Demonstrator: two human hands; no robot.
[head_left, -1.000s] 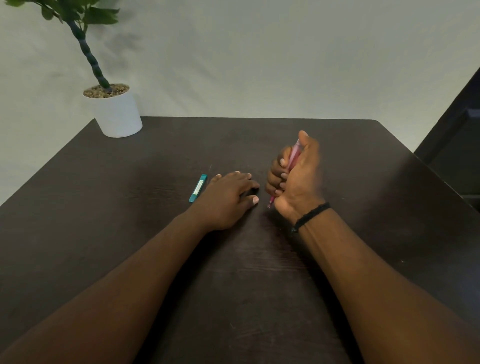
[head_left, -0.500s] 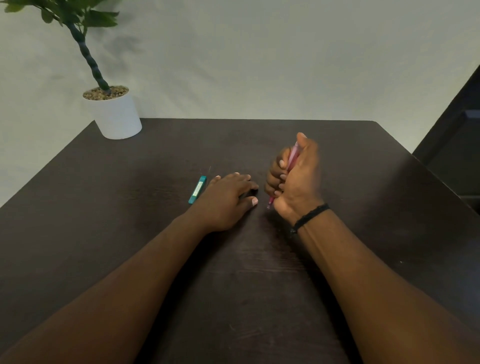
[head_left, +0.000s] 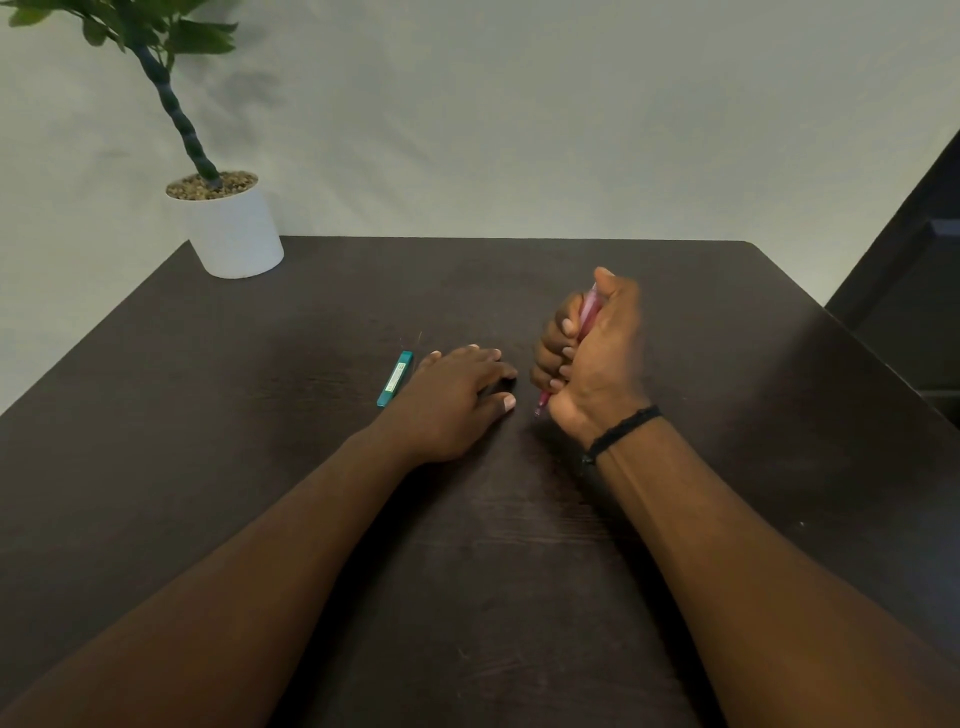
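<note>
The right hand (head_left: 597, 364) fists a pink mechanical pencil (head_left: 588, 312) nearly upright over the middle of the tabletop (head_left: 727, 364), tip down and thumb over its top. The left hand (head_left: 452, 395) lies flat and relaxed just beside it. It is the nearer hand to the teal lead case (head_left: 395, 378), whose long axis points toward the far edge.

Pink pen (head_left: 588, 317), teal case (head_left: 396, 378), white pot (head_left: 234, 234)
</note>
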